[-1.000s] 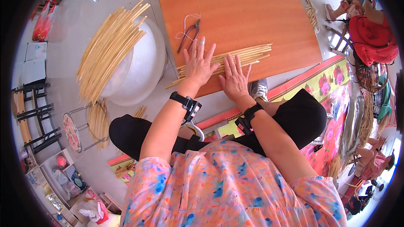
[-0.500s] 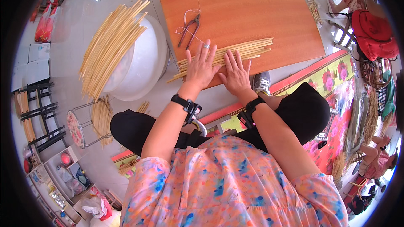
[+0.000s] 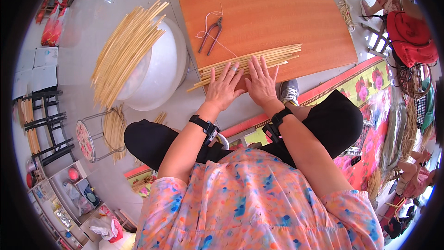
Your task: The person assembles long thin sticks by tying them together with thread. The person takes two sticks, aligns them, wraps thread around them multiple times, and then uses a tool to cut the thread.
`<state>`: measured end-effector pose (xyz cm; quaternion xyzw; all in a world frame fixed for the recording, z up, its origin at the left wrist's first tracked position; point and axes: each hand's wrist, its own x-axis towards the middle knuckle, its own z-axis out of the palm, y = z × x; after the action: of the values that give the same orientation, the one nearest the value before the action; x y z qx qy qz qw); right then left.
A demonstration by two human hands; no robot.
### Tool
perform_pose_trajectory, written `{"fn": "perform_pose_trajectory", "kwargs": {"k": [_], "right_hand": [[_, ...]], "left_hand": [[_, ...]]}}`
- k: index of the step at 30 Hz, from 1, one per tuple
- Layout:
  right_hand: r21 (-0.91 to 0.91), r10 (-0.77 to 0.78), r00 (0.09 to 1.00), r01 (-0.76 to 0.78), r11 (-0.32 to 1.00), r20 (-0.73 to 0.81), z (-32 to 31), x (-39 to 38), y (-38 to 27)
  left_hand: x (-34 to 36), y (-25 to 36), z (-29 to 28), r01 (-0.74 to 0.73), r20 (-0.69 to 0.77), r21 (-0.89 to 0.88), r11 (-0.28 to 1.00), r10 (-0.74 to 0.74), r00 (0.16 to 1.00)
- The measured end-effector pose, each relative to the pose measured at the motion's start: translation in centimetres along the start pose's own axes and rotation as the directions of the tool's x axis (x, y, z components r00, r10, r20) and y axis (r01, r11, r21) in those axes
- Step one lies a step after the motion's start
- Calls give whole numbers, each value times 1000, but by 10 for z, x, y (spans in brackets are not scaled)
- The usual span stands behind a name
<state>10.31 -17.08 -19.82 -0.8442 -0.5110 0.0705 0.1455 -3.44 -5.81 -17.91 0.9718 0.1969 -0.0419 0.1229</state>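
Observation:
Several pale straw-coloured sticks [image 3: 273, 56] lie side by side along the near edge of the orange-brown wooden table [image 3: 277, 14]. My left hand [image 3: 224, 85], a ring on one finger, rests flat on the left part of the sticks with its fingers spread. Beside it my right hand [image 3: 262, 81] lies on their middle, fingers stretched forward. Neither hand grips anything. Beyond my left hand are dark-handled pliers [image 3: 211, 37] and a thin white string [image 3: 217, 41] that runs to the sticks. The palms hide part of the sticks.
To the left, a big bundle of similar sticks [image 3: 125, 51] lies across a white round tub [image 3: 162, 74]. A round stool [image 3: 85, 141] stands nearer me. Floral matting [image 3: 365, 85] covers floor at the right. Other people [image 3: 418, 176] sit at the far right.
My left hand has drawn back a little toward me and right, nearer my right hand. Its fingers now reach less far past the sticks. The view has shifted slightly.

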Motion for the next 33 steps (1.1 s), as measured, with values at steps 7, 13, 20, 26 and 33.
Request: {"fn": "perform_pose_trajectory", "kwargs": {"k": [7, 13, 20, 26, 33], "right_hand": [[8, 4, 999, -4, 1000, 31, 1, 0, -1], [46, -15, 989, 22, 999, -148, 1, 3, 3], [-27, -90, 981, 86, 996, -170, 6, 11, 7], [5, -91, 985, 92, 996, -148, 9, 10, 8], [41, -35, 990, 41, 998, -135, 4, 15, 5]], "left_hand": [[-4, -4, 7, -22, -81, -89, 996, 14, 997], [3, -9, 1, -61, -363, -93, 994, 24, 932], [26, -12, 3, -169, -411, -196, 966, 75, 908], [28, -14, 7, -169, -423, -218, 961, 63, 904], [18, -9, 4, 27, -385, -82, 996, -56, 921]]}}
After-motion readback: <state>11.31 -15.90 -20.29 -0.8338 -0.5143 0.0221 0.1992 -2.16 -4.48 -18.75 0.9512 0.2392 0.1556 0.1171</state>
